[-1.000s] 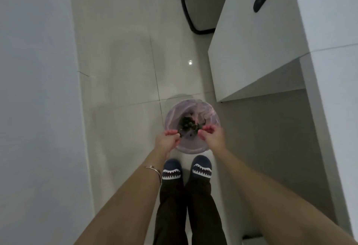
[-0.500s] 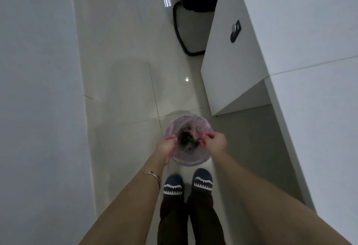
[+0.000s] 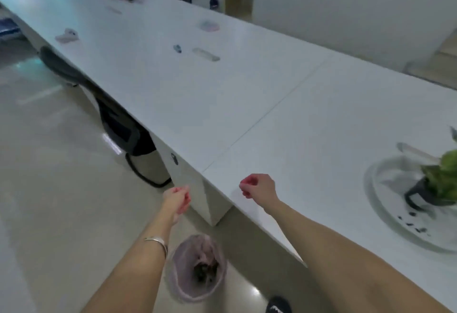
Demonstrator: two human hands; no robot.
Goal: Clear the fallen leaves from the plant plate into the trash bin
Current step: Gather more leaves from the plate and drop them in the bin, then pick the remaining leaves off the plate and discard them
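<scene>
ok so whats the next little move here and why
Probably reach the right hand over to the plate: dark leaf bits still lie on it by the potted plant, and both hands look empty above the trash bin.

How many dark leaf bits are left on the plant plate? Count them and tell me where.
4 leaf bits, on the near side of the plate: one by the pot, three closer to the rim. Blurred; the plant may hide more.

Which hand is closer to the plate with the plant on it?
The right hand. It hangs over the table edge, with the plant plate farther right. The left hand is off the table, above the floor, farther away.
</scene>
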